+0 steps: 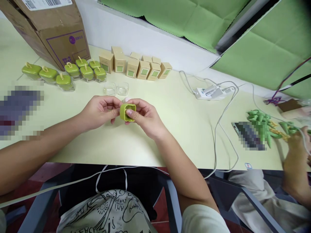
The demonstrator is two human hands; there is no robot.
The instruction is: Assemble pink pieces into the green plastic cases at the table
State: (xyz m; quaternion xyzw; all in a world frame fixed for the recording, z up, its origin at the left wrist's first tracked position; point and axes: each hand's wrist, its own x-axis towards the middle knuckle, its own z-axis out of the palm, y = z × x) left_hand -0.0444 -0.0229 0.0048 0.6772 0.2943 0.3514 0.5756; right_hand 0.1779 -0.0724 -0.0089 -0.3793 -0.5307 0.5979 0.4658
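A small green lid (123, 112) is held up above the table between my two hands, its hollow underside turned toward my right. My right hand (145, 118) grips it with the thumb pressed inside the hollow. My left hand (100, 113) pinches its left side with thumb and fingers. A bit of something white (126, 99) shows just above the lid, partly behind my fingers. Just beyond my hands stand two small clear containers (116, 88) without lids. Farther left are several clear containers with green lids (65, 81), each lid with a pale loop on top.
Small cardboard boxes (132, 68) line the wall, beside a large carton (60, 38). A power strip (211, 93) with white cables lies to the right; one cable hangs over the table edge. Farther right, another person's hand (297, 142) is near green pieces (259, 118) and a blurred phone-like object.
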